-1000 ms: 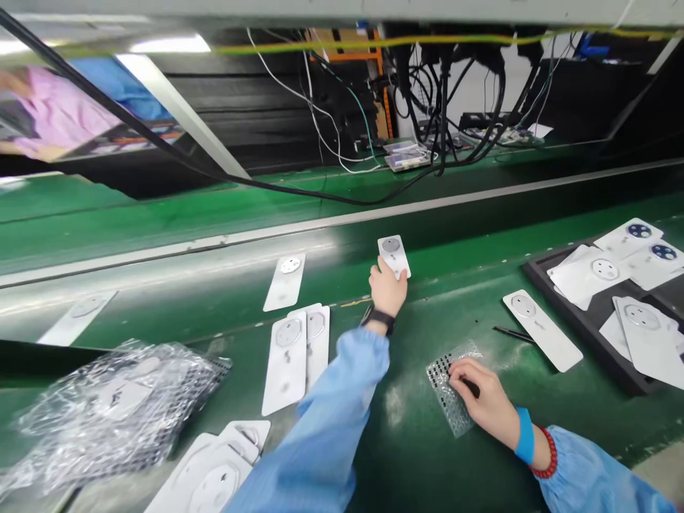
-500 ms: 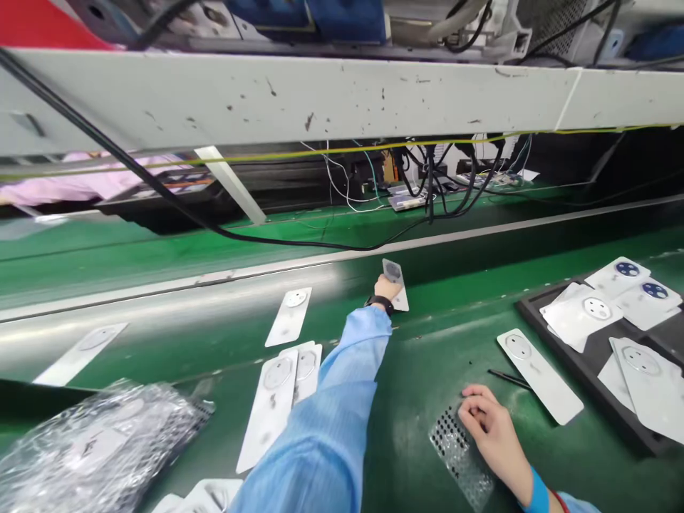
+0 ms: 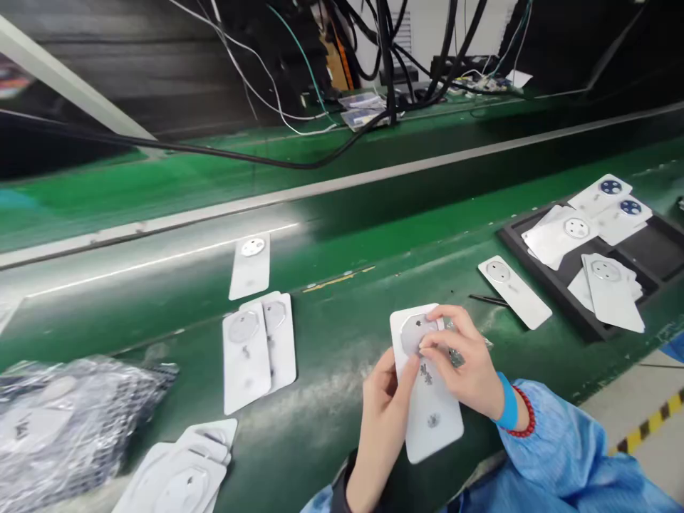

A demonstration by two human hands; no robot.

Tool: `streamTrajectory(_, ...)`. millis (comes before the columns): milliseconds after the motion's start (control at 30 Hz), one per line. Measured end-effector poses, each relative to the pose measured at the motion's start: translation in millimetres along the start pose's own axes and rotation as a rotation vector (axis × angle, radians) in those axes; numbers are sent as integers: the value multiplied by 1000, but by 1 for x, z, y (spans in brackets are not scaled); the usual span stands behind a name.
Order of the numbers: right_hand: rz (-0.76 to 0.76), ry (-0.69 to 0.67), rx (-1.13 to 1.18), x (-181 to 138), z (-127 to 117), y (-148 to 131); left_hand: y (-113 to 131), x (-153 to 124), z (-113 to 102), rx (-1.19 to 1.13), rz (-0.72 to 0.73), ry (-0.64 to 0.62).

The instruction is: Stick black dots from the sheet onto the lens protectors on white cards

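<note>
A white phone back cover (image 3: pixel 435 427) with a round camera ring near its top is tilted in front of me. My left hand (image 3: pixel 383 406) grips it along the left edge, thumb lying on its face just below the ring. Over the ring, my right hand (image 3: pixel 464 360) has thumb and forefinger pinched together; whatever is between them is too small to make out. Behind my right hand, a clear plastic sheet (image 3: pixel 453 335) shows only in part. Black tweezers (image 3: pixel 489 300) lie beside another white cover (image 3: pixel 514 292) to the right.
A black divided tray (image 3: pixel 561 288) at right holds several covers, some with dark blue camera areas. Two overlapping covers (image 3: pixel 246 367) lie left, one cover (image 3: pixel 250 267) beyond on the belt. A fanned pile (image 3: pixel 182 477) and bubble-wrap bag (image 3: pixel 80 420) are at lower left. Cables (image 3: pixel 390 64) hang behind.
My left hand has drawn back from the belt, bringing the cover close. My right hand has left the dotted sheet and moved onto the cover. The view has tipped downward.
</note>
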State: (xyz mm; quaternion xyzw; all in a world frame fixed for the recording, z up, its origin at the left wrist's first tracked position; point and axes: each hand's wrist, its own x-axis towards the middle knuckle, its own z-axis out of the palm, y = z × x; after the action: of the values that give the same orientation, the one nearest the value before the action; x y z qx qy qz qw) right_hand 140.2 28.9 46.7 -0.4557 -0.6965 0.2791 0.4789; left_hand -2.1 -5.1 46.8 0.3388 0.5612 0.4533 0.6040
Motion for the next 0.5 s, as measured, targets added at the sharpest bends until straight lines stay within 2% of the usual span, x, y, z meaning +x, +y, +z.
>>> streamTrajectory(267, -160, 18, -84, -7, 1, -9, 8, -19, 8, 51, 88, 144)
streamTrajectory(500, -443, -42, -347, -16, -2, -5, 9, -23, 8, 95, 172, 200)
